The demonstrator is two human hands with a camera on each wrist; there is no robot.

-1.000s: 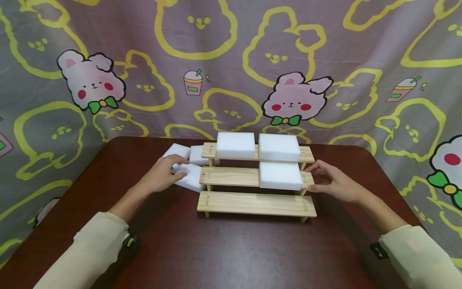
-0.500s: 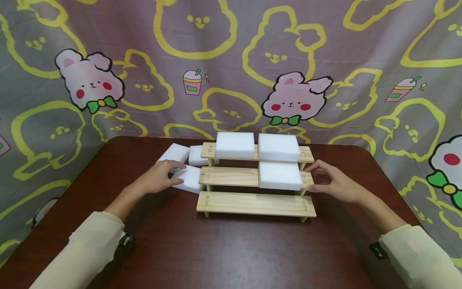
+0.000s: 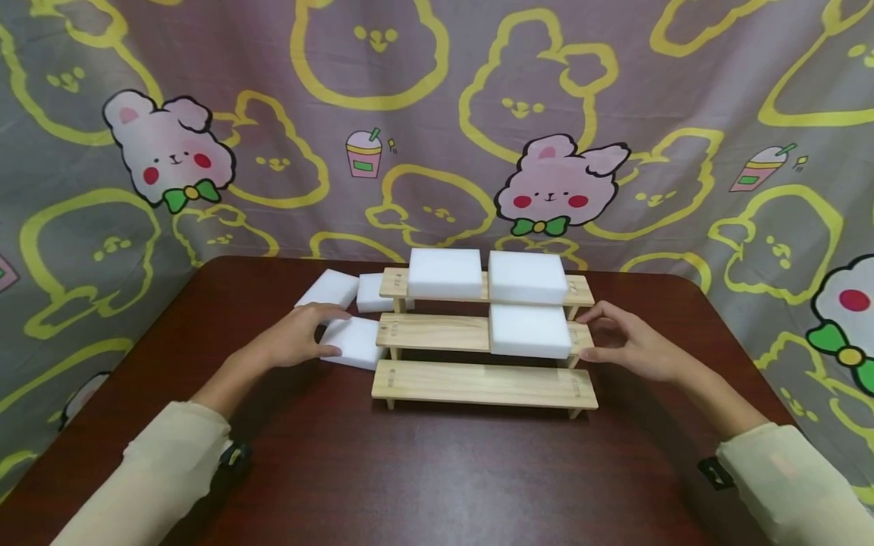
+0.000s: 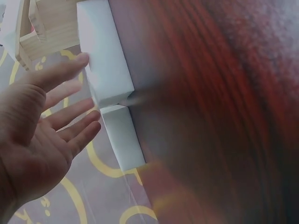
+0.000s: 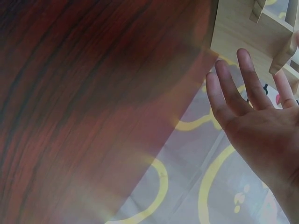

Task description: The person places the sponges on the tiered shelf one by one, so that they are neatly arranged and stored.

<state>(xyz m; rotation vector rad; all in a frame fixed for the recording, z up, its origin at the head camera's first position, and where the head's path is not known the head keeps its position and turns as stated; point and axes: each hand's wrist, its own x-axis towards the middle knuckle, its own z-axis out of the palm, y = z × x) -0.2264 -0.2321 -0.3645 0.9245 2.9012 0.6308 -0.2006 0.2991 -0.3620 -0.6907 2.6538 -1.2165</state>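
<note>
A stepped wooden stand has three tiers. Two white foam blocks sit on the top tier, and another foam block lies at the right of the middle tier. My left hand is at the left end of a loose foam block beside the stand. In the left wrist view, its fingers are spread and fairly straight, with the thumb against the block's upper edge. My right hand is at the stand's right end, fingertips by the middle tier, holding no block.
Two more foam blocks lie behind the loose one, left of the stand. The dark red-brown table ends at a patterned curtain printed with cartoon animals, close behind the stand.
My left hand has moved left and slightly toward me. The loose block beside the stand has turned and shifted slightly the same way. My right hand has stayed in place.
</note>
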